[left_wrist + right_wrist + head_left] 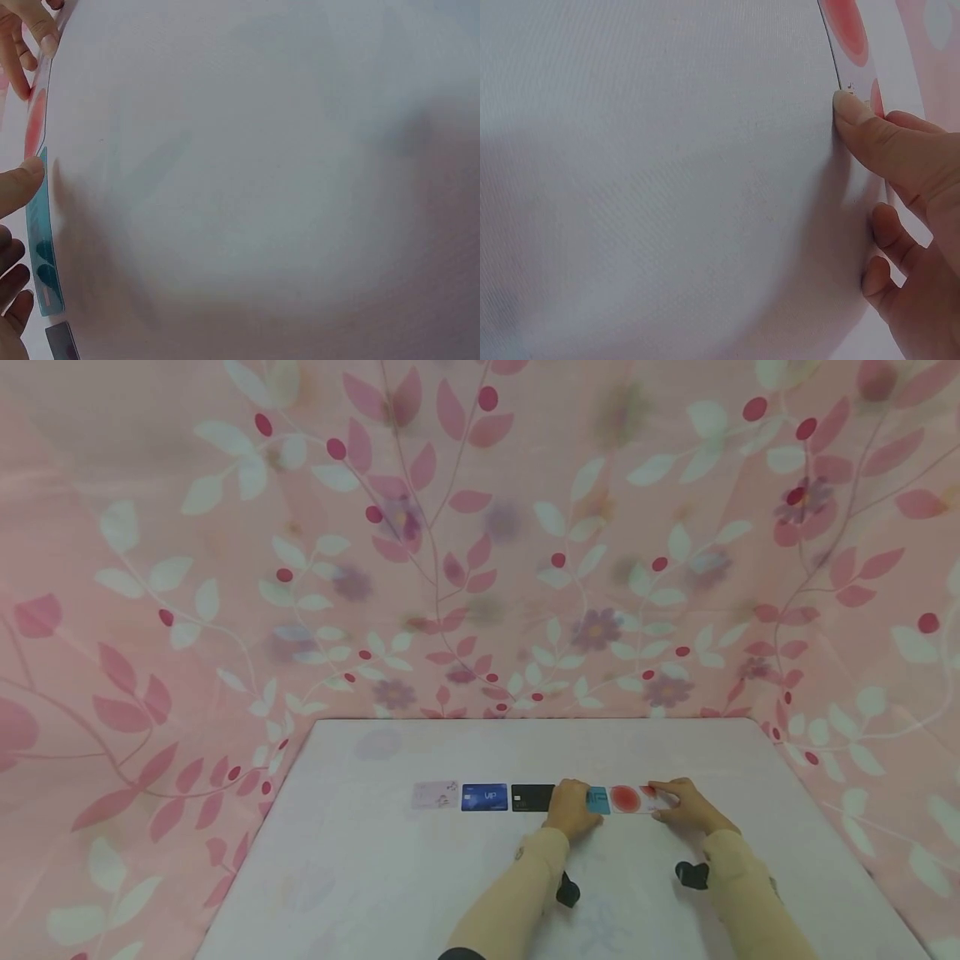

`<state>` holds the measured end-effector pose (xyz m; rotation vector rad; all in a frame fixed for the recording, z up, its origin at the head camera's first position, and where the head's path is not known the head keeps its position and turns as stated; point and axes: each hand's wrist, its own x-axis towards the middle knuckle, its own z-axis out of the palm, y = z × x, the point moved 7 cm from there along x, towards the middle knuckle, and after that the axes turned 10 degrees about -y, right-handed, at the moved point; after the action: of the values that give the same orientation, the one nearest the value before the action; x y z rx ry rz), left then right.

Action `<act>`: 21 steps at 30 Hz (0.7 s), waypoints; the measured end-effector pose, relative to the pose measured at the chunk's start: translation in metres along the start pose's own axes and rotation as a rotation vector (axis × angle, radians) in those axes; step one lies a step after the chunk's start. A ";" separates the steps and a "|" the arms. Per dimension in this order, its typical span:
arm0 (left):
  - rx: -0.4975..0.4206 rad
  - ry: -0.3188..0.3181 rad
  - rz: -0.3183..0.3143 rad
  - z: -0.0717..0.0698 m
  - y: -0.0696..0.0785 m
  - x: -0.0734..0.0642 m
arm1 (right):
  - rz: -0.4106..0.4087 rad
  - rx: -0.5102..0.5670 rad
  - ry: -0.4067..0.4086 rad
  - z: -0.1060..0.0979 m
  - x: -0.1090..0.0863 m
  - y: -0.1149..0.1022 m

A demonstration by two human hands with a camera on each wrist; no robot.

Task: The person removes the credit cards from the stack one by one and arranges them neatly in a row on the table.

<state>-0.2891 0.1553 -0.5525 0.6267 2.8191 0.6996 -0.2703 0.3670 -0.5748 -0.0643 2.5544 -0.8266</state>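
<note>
On the table lies a row of cards. My left hand is over a teal card and hides its left part; the thumb touches the near edge by the right corner, with fingers curled at the far side. Adjoining on the right is a white card with a red circle. My right hand pinches that card's right end, thumb at the near edge and index finger at the far edge. Left of my left hand lies a black card, partly covered by it.
A blue VIP card and a pale patterned card continue the row leftward, with small gaps between. The white-covered table ends at the back against a pink floral curtain, which also hangs along both sides.
</note>
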 end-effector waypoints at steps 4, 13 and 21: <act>-0.002 0.009 0.001 -0.001 -0.001 0.001 | 0.002 0.011 -0.004 0.000 -0.002 -0.002; 0.009 0.030 0.012 -0.001 -0.002 0.000 | -0.040 0.033 -0.010 -0.001 -0.004 -0.006; -0.005 0.029 0.003 -0.001 -0.002 -0.001 | -0.067 0.023 0.006 -0.003 -0.004 -0.007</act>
<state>-0.2895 0.1528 -0.5527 0.6247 2.8423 0.7215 -0.2686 0.3636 -0.5676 -0.1405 2.5595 -0.8827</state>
